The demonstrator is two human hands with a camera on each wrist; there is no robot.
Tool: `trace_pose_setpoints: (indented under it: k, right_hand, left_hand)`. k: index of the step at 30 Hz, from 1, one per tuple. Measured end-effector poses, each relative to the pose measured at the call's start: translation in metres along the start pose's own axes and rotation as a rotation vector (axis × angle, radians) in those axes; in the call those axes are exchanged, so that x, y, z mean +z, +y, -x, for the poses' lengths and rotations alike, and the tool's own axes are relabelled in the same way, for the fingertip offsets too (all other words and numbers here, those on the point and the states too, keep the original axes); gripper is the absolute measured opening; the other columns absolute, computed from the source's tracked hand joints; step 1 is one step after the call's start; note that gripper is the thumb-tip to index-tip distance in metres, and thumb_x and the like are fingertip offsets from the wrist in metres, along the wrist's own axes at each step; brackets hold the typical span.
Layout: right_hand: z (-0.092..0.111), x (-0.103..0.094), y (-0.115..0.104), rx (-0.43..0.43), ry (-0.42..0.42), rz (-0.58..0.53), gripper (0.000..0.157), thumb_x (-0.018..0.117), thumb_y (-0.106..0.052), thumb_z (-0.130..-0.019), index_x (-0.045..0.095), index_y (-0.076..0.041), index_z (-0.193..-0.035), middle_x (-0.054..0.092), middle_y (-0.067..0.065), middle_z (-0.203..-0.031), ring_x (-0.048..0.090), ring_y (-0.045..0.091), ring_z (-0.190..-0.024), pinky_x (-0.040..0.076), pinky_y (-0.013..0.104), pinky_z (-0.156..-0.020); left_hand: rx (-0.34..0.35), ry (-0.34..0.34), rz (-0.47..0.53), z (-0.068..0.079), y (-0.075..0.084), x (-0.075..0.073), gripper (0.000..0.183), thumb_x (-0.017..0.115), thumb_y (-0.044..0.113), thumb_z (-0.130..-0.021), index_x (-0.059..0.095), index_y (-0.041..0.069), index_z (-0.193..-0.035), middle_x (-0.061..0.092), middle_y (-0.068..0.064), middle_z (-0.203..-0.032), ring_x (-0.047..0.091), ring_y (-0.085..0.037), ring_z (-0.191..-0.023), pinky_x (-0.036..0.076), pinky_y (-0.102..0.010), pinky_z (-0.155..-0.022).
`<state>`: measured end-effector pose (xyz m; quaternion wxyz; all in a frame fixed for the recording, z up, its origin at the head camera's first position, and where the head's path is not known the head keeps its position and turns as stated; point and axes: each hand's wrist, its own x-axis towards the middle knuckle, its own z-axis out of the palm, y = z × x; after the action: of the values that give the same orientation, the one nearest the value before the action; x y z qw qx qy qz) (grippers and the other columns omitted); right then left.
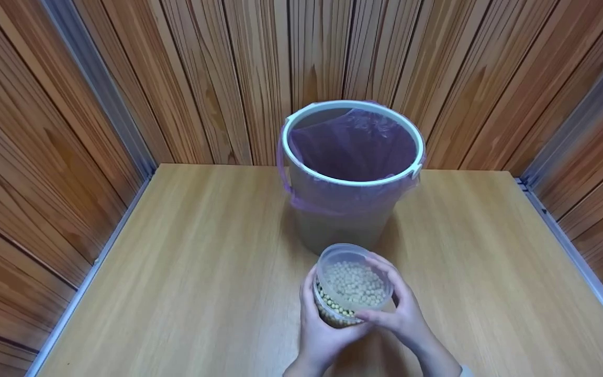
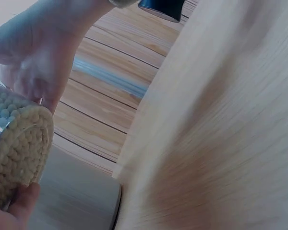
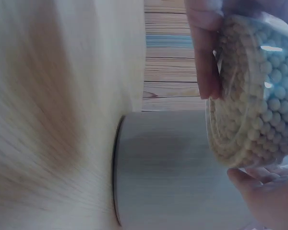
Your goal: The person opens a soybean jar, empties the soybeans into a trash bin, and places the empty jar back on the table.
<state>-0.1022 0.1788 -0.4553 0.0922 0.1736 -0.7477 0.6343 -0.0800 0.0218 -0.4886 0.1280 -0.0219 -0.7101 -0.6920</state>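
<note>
A round clear plastic tub, full of small pale round beans, is held up off the table by my left hand, whose fingers wrap its side. My right hand pinches the edge of the clear lid between thumb and fingers. The lid sits tilted over the tub, with beans showing uncovered at its lower-left side. In the left wrist view the tub's underside shows above my left fingertips. The right wrist view shows beans packed against the tub's wall.
Just beyond the hands stands a tall grey trash bin with a pale blue rim and a purple bag lining it. Wood-plank walls with metal edge strips surround the light wooden table.
</note>
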Motion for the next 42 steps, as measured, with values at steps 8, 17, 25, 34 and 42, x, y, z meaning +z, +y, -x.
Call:
trace_pose_setpoints:
  k: [8,17,25,34,42]
  right_hand:
    - [-0.005,-0.016,0.002,-0.076,0.007,-0.042,0.079,0.078,0.005,-0.066,0.048,0.004,-0.14,0.049,0.001,-0.148,0.044,0.003,-0.135,0.036,0.015,-0.106]
    - [-0.006,-0.05,0.005,-0.074,0.106,0.038,0.081,0.075,0.008,-0.067,0.044,0.009,-0.141,0.046,-0.011,-0.147,0.04,0.001,-0.136,0.033,0.013,-0.108]
    - [-0.006,-0.077,0.013,0.064,0.178,0.175,0.077,0.074,0.007,-0.073,0.042,0.005,-0.143,0.042,-0.02,-0.144,0.039,-0.002,-0.131,0.031,0.009,-0.105]
    - [-0.005,-0.1,0.039,0.233,0.159,0.353,0.08,0.08,-0.011,-0.08,0.039,-0.005,-0.148,0.037,0.012,-0.154,0.035,0.019,-0.141,0.029,0.019,-0.115]
    - [-0.003,-0.115,0.069,0.385,0.034,0.497,0.092,0.082,-0.032,-0.081,0.03,-0.004,-0.153,0.02,0.028,-0.159,0.018,0.056,-0.143,0.019,0.078,-0.107]
  left_hand:
    - [0.051,-0.001,0.054,-0.006,0.004,-0.005,0.121,0.098,0.026,-0.055,0.027,0.018,-0.153,0.042,-0.003,-0.151,0.043,-0.022,-0.135,0.035,-0.036,-0.114]
    - [0.112,0.031,0.039,-0.016,0.009,-0.018,0.123,0.098,0.023,-0.054,0.026,0.015,-0.153,0.04,-0.008,-0.152,0.043,-0.028,-0.136,0.035,-0.039,-0.115]
    - [0.146,0.041,0.034,-0.022,0.015,-0.024,0.123,0.098,0.022,-0.054,0.026,0.018,-0.153,0.04,-0.007,-0.15,0.043,-0.027,-0.135,0.038,-0.04,-0.112]
    - [0.211,0.038,-0.02,-0.033,0.031,-0.033,0.124,0.099,0.026,-0.053,0.026,0.019,-0.153,0.039,-0.006,-0.152,0.042,-0.026,-0.137,0.038,-0.046,-0.113]
    - [0.271,0.039,-0.034,-0.043,0.044,-0.042,0.124,0.098,0.023,-0.054,0.025,0.012,-0.154,0.037,-0.011,-0.151,0.041,-0.03,-0.137,0.038,-0.055,-0.111]
